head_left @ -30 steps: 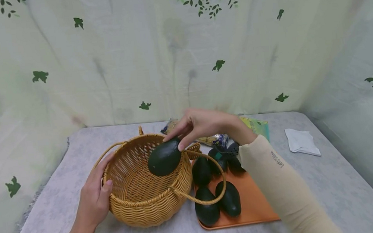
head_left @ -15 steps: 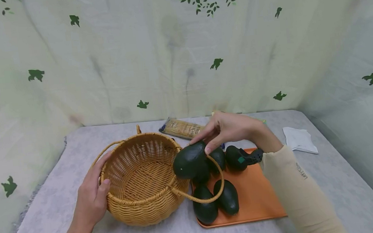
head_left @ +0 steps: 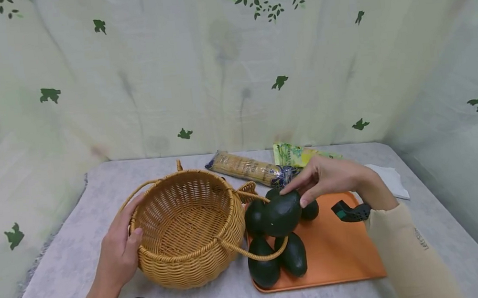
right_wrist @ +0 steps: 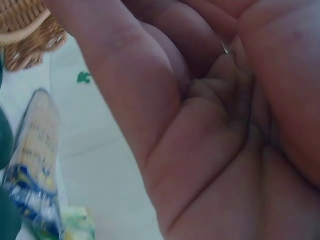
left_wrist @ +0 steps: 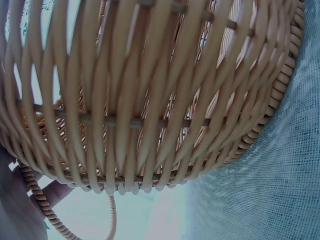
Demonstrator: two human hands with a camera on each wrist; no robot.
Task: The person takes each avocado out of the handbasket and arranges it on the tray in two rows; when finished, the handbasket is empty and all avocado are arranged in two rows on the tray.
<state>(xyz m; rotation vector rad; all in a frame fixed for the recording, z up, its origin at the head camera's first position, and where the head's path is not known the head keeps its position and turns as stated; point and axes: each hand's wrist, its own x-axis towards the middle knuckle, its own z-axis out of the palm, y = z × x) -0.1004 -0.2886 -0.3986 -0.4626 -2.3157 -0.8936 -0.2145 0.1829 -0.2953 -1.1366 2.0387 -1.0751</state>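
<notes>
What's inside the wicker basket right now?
Nothing shows inside the basket; its woven bottom looks bare. The near wall hides a strip of the floor. The right hand holds an avocado outside it, over the tray.

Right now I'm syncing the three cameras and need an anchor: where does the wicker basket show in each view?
Head: the wicker basket sits left of centre on the table, with the left hand gripping its near-left rim.
Left wrist: the basket's woven wall fills most of the frame, seen from close by.
Right wrist: only a corner of weave at top left.
Shared landmark: the basket itself.
</notes>
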